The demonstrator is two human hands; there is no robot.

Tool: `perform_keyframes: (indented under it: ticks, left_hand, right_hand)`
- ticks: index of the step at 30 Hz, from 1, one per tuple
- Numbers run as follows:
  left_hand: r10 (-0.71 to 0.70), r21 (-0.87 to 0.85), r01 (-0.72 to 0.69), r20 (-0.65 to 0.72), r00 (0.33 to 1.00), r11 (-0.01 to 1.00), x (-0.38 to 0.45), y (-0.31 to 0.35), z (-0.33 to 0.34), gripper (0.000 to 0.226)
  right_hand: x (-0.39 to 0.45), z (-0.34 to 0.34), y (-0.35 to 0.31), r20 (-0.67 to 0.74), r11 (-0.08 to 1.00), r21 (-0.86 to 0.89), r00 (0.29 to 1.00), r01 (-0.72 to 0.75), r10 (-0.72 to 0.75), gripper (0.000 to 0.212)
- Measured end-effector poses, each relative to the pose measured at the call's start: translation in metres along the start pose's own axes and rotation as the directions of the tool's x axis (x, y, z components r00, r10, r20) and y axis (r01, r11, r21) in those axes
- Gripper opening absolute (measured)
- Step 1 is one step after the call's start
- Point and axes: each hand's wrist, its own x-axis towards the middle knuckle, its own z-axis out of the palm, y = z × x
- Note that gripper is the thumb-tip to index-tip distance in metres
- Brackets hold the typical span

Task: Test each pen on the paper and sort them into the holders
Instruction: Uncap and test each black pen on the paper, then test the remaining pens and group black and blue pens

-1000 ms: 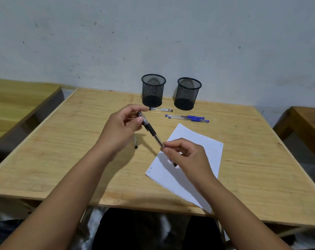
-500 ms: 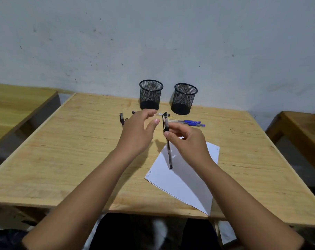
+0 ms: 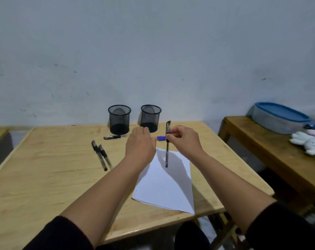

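Note:
My right hand (image 3: 184, 141) pinches a black pen (image 3: 167, 152) near its clip end and holds it upright, tip down just above the white paper (image 3: 167, 186). My left hand (image 3: 140, 144) hovers beside it with relaxed fingers and holds nothing. Two black mesh holders (image 3: 119, 120) (image 3: 151, 117) stand at the table's far edge. Two black pens (image 3: 101, 156) lie side by side left of the paper. Another black pen (image 3: 114, 137) lies in front of the left holder. A blue pen (image 3: 161, 138) shows between my hands, mostly hidden.
The wooden table (image 3: 44, 177) has bare surface on its left half. A wooden bench (image 3: 272, 152) stands to the right, carrying a blue-lidded container (image 3: 279, 119) and a white plush toy (image 3: 309, 142). A plain wall rises behind the holders.
The left hand let go of the black pen, and the right hand turned it upright over the paper. The head camera tilted up and to the right, bringing the bench into view.

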Motion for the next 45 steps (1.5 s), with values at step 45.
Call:
perform_keyframes:
  ticks: [45]
  left_hand:
    - [0.412,0.07,-0.416,0.063,0.909,0.907,-0.114,0.249,0.166,0.037]
  right_hand:
    - [-0.228,-0.244,0.28,-0.118,0.641,-0.647,0.884,-0.414,0.452,0.047]
